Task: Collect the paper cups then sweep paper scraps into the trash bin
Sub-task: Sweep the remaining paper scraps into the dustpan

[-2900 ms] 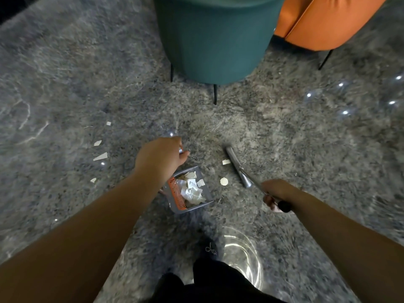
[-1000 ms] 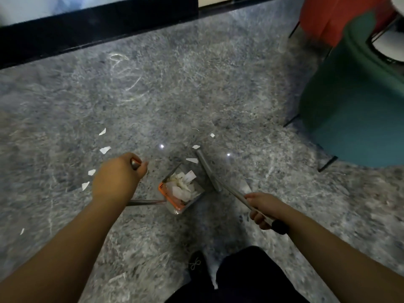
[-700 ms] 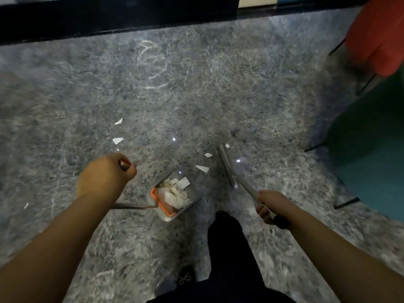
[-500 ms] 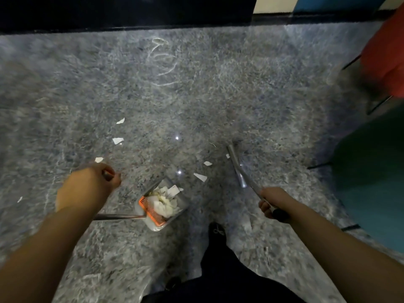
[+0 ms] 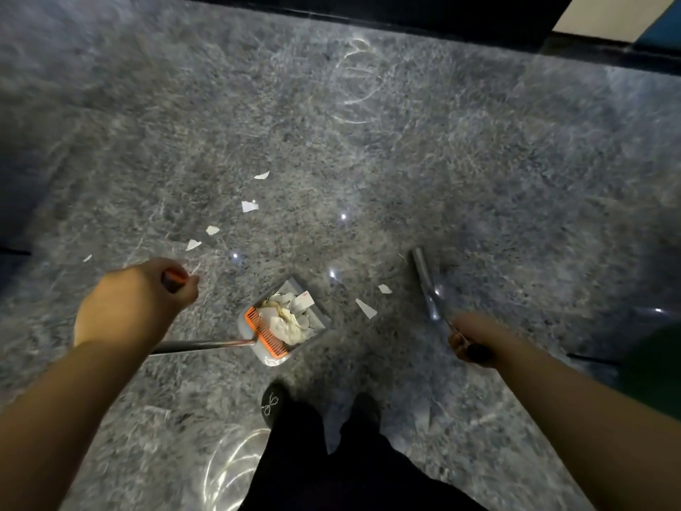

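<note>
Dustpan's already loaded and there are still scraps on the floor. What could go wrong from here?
1. The dustpan is heaped with paper; tilting it as the left hand moves could spill pieces back out.
2. Scraps lie beside the pan and more scraps farther out; the broom in the right hand may scatter them.

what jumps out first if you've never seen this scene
The dustpan at centre, heaped with white paper and edged by an orange comb, stands out on the dark grey floor. The left hand grips its long handle; the right hand holds the broom. White paper scraps trail off up and left of the pan.
</note>
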`<action>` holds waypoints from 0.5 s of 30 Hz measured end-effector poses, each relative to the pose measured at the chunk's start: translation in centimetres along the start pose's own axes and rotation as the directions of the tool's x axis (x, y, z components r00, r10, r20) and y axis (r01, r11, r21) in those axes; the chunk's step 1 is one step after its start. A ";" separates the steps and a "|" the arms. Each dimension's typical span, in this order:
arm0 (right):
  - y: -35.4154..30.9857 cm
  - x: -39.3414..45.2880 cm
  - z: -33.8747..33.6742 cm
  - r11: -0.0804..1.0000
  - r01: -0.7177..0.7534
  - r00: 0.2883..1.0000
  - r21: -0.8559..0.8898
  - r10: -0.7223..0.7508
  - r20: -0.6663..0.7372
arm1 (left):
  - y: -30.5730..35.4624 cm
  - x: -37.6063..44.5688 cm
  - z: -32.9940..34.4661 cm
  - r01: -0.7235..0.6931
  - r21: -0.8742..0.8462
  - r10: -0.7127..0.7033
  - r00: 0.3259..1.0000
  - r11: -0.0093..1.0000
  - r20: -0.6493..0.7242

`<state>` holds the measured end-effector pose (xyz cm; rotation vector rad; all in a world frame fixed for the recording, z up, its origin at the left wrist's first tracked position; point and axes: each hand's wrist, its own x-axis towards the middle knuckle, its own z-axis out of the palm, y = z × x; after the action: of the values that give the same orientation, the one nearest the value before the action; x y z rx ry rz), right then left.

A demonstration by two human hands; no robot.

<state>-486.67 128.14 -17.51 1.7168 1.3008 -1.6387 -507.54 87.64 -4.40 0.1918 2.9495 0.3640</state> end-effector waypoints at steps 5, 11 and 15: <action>-2.0 -1.0 6.1 0.990 -0.027 0.998 -0.135 0.034 0.046 | -1.9 1.8 -0.5 0.044 -0.026 -0.044 0.999 0.999 -0.018; -1.0 -4.0 14.7 0.927 0.112 0.992 -0.358 -0.082 0.098 | -5.4 3.7 -1.5 0.060 -0.030 -0.061 0.998 0.998 -0.036; 0.3 -3.9 20.8 0.927 0.192 0.974 -0.323 -0.140 0.177 | -8.5 4.1 -2.7 0.085 -0.017 -0.086 0.994 0.996 -0.064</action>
<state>-496.90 109.68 -18.26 1.2844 1.5821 -1.4932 -512.93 79.43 -4.57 0.0521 3.0052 0.3869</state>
